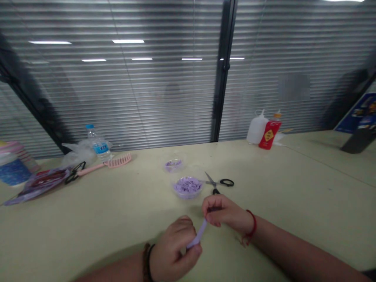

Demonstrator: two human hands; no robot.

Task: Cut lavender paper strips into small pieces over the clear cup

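A narrow strip of purple paper [200, 234] stretches between my two hands, low over the table. My left hand [176, 246] is closed around its lower end, thumb pressed against the strip. The upper end is pinched in the fingertips of my right hand [225, 211]. Just beyond my hands stands a clear round bowl [188, 196] filled with small purple pieces. Behind it is a second clear bowl [174, 166] with fewer purple bits. Black-handled scissors [214, 183] lie with their blades spread, right of the fuller bowl and beyond my right hand.
On the left are a pink hairbrush [119, 161], a water bottle [99, 145], a crumpled plastic bag [78, 152], a purple package [44, 182] and a blue-and-white tub [13, 168]. A white squeeze bottle [256, 129] and red bottle [269, 133] stand before the blinds [176, 98].
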